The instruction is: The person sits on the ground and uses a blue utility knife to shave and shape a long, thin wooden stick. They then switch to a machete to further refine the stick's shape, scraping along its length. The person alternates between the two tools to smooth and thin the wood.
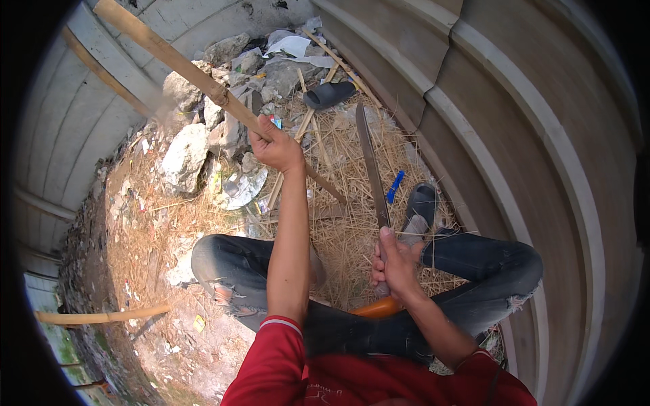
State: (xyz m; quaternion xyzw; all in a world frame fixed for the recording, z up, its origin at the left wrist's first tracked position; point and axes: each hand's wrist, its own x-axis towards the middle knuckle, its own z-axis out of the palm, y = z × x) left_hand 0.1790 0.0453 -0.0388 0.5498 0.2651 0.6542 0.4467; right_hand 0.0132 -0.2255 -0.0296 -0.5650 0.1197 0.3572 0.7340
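Note:
My left hand (279,147) is closed around a long bamboo strip (175,59), which slants from the upper left down to the straw in front of me. A joint ring shows on the bamboo a little above my fingers. In my right hand (398,269) is the handle of a machete (369,157), its long dark blade pointing up and away from me. The blade stands to the right of the bamboo and is apart from it. Beneath my right hand lies a smooth orange object (376,308), partly hidden by my hand and leg.
Bent legs in torn jeans (484,260) flank the straw-covered ground (338,257). Pale rocks (186,157) and litter lie ahead on the left. A loose grey slipper (329,95) and a blue plastic piece (395,186) lie beyond. Corrugated metal sheeting (521,142) rises close on the right.

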